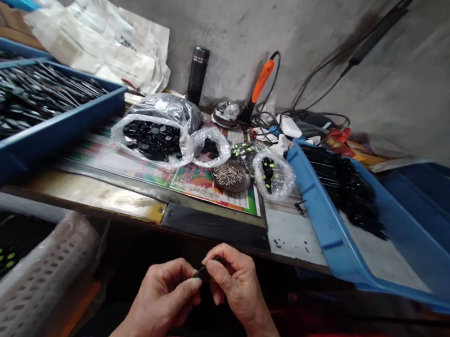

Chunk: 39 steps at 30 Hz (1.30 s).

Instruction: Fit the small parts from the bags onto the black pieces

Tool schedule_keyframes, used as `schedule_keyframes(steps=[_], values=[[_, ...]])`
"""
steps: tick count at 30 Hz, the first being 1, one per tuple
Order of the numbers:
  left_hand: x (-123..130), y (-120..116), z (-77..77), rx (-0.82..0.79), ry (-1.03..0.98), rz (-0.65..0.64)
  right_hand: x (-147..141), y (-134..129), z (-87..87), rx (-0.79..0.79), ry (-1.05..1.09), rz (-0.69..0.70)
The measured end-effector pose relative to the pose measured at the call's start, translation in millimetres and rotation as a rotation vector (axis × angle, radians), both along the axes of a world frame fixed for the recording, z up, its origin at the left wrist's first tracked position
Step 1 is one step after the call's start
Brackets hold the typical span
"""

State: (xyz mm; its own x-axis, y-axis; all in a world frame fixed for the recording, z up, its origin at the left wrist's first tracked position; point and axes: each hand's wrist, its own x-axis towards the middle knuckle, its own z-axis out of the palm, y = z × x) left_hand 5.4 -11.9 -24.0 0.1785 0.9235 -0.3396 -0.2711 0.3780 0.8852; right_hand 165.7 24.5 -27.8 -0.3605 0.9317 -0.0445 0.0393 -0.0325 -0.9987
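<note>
Glossy clear plastic is seen in the bag (151,140), smooth blue plastic in the tray (319,218), rough grey render on the wall (248,18)

On my remote feed, a blue tray (42,136) of long black strips sits at the bench's left, and a second blue tray (323,218) lies at its right. Between them, clear plastic bags (152,140) of black parts and a dish of small metal pins (229,176) rest on a printed sheet (200,186). Behind stand a black flask (197,76) and an orange-handled electric tool (262,81) (its cord looping close by) against a concrete wall (274,19).
</note>
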Motion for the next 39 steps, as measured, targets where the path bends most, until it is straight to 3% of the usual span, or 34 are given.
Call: schedule_keyframes(steps=[7, 13, 15, 19, 21, 26, 33, 39], values=[[-3.2, 10.6, 6.8, -0.051, -0.019, -0.021, -7.9, -0.8, 1.4, -0.004, 0.016, -0.055], [-9.2, 22.5, 6.7, -0.011, -0.053, -0.027, 0.4, 17.5, 24.9, 0.062, -0.025, -0.031], [-8.8, 23.6, 6.6, -0.006, -0.065, -0.008, 9.5, 31.4, 35.5, 0.166, -0.133, -0.087], [-8.8, 24.5, 7.6, -0.016, -0.079, 0.069, 28.0, 70.3, 48.1, 0.597, -0.641, -0.264], [-10.5, 25.8, 8.5, -0.022, -0.084, 0.089, 34.1, 90.9, 47.5, 0.700, -0.782, -0.316], [-17.6, 31.5, 10.9, -0.024, -0.091, 0.120, 33.9, 124.5, 36.1, 0.745, -0.982, -0.317], [-22.8, 39.2, 10.7, -0.044, -0.114, 0.155, 23.3, 134.8, 28.7, 0.763, -1.186, -0.294], [-27.5, 44.5, 12.0, -0.072, -0.103, 0.134, 24.7, 141.7, 28.5, 0.745, -1.198, -0.270]])
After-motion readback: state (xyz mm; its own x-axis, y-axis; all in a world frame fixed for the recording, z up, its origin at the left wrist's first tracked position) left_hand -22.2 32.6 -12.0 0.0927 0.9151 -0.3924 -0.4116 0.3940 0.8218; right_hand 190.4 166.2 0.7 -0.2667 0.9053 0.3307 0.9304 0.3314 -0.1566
